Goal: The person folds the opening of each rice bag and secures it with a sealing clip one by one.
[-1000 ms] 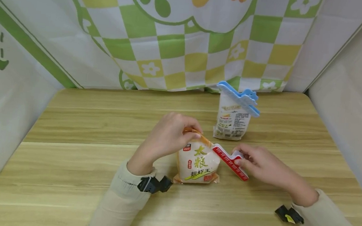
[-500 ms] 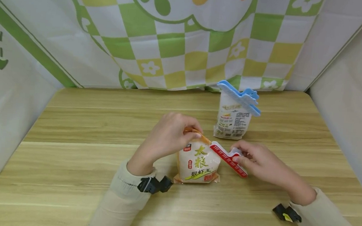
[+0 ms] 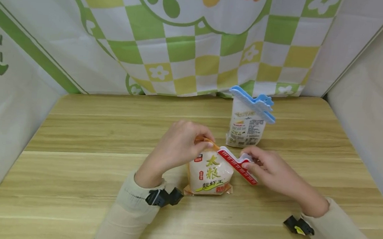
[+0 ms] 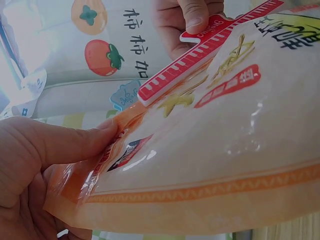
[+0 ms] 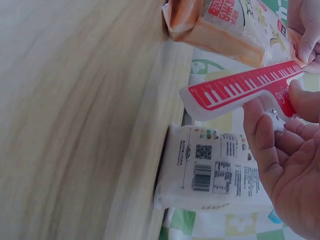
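A cream rice bag point(image 3: 209, 175) with orange edges stands on the table. My left hand point(image 3: 175, 148) pinches the left part of its folded orange top edge, as the left wrist view also shows, thumb point(image 4: 90, 142) on top. My right hand point(image 3: 273, 170) grips a red-and-white bag clip point(image 3: 236, 165) by its handles, thumb on the red side. The clip lies slanted along the bag's top, its upper end near my left fingertips and its lower end sticking out past the bag's right side. In the right wrist view the clip point(image 5: 245, 87) runs along the bag's edge.
Behind my right hand stands a white printed bag point(image 3: 244, 129), its top held by a light blue clip point(image 3: 255, 102). The wooden table point(image 3: 90, 164) ends at a checked green-and-yellow cloth point(image 3: 183, 55) at the back. White fabric walls point(image 3: 376, 85) rise on both sides.
My right hand has slid the red clip left and slightly up along the bag's top edge, closer to my left fingers. The left hand and bag have stayed nearly still.
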{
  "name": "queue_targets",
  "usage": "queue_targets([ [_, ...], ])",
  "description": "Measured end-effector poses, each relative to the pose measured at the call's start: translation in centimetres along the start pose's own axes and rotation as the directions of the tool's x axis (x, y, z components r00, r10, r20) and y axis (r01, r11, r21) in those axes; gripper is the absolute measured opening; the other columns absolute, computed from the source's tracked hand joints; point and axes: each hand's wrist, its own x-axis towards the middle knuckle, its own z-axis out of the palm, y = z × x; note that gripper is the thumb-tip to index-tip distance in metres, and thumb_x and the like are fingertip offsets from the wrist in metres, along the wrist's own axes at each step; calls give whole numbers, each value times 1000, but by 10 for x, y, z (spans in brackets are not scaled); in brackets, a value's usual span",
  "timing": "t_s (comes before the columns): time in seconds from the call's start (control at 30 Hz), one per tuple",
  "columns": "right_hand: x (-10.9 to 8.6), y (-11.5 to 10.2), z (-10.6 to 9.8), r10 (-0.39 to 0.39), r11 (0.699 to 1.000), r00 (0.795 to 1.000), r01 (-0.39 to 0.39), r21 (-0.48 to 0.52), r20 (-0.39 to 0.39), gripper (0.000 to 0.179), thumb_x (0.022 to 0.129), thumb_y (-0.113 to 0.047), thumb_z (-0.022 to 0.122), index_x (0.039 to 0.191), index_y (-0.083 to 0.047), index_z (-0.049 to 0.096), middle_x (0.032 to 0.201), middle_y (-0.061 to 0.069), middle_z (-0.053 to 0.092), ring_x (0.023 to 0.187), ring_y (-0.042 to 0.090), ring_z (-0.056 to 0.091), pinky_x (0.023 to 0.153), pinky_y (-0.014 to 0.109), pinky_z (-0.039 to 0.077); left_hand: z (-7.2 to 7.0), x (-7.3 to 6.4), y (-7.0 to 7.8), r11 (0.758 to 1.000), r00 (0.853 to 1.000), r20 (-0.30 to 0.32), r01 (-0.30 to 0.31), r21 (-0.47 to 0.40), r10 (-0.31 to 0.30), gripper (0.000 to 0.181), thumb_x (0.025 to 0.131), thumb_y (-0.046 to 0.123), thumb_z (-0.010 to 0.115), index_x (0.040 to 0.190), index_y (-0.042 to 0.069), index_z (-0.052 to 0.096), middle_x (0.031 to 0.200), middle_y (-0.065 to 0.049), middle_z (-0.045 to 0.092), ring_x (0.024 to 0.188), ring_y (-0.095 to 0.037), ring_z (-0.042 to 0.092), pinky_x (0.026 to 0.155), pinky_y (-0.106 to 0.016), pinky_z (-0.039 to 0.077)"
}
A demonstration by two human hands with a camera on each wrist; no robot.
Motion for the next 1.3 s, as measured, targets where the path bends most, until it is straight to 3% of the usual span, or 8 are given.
queue_targets([
  [0.27, 3, -4, 3, -47, 999, 998, 47, -6, -49, 13, 96, -8, 63, 109, -10, 63, 86, -5, 65, 74, 7, 55, 66, 24, 51, 0, 0, 0, 1000, 1000, -11, 4, -6, -4, 4, 87, 17, 76, 86, 14, 78, 79, 5, 75, 63, -5, 55, 61, -24, 45],
  [0.57, 6, -11, 6, -73, 997, 994, 71, -21, -81, 13, 96, -10, 64, 109, -7, 62, 87, -4, 65, 77, 6, 56, 68, 26, 54, 2, 0, 1, 1000, 999, -38, -16, 5, 17, 3, 86, 9, 76, 88, 11, 78, 78, 3, 73, 57, -6, 46, 55, -21, 39],
  [0.87, 6, -15, 11, -74, 994, 986, 62, -85, -147, 16, 94, -13, 67, 108, -7, 63, 90, 2, 71, 79, 10, 65, 68, 26, 56, 1, -1, -1, 999, 999, -33, -38, 13, 38, 3, 86, 10, 76, 88, 11, 78, 81, 2, 75, 61, -6, 51, 59, -22, 44],
  [1.07, 5, -20, 10, -82, 986, 985, 57, -157, -155, 16, 92, -12, 68, 108, -8, 65, 88, 1, 72, 73, 6, 61, 64, 25, 52, -2, -2, -2, 999, 998, -24, -49, 6, 49, 3, 85, 14, 78, 87, 11, 78, 81, 4, 75, 66, -6, 57, 65, -26, 48],
  [1.3, 3, -29, 16, -99, 962, 967, 33, -271, -234, 16, 90, -12, 71, 105, -9, 68, 85, 1, 72, 66, 6, 55, 59, 25, 47, 0, -2, -3, 999, 999, -7, -40, -3, 40, 3, 85, 13, 78, 88, 11, 78, 82, 3, 75, 67, -6, 58, 66, -25, 48],
])
